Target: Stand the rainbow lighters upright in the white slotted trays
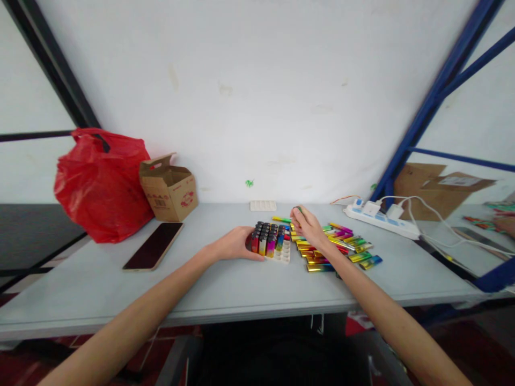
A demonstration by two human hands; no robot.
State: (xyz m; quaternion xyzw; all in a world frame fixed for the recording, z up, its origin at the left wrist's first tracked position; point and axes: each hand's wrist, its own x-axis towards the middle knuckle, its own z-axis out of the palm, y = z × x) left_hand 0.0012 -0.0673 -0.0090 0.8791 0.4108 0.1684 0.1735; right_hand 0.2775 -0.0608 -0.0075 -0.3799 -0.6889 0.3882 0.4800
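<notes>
My left hand is wrapped round the left side of a white slotted tray, its thumb at the front corner. Upright in the tray stand several shiny coloured lighters with black tops; bare slots show at the tray's right end. Just right of and above the tray, my right hand is closed round a lighter, of which only the dark top shows. Below that hand and forearm lies a loose pile of metallic lighters in gold, green, red, blue and purple, partly hidden by the arm.
Another white slotted tray lies by the wall. At left are a phone, an open cardboard box and a red plastic bag. A power strip with chargers lies right. Beyond the blue frame, another person's hand shows.
</notes>
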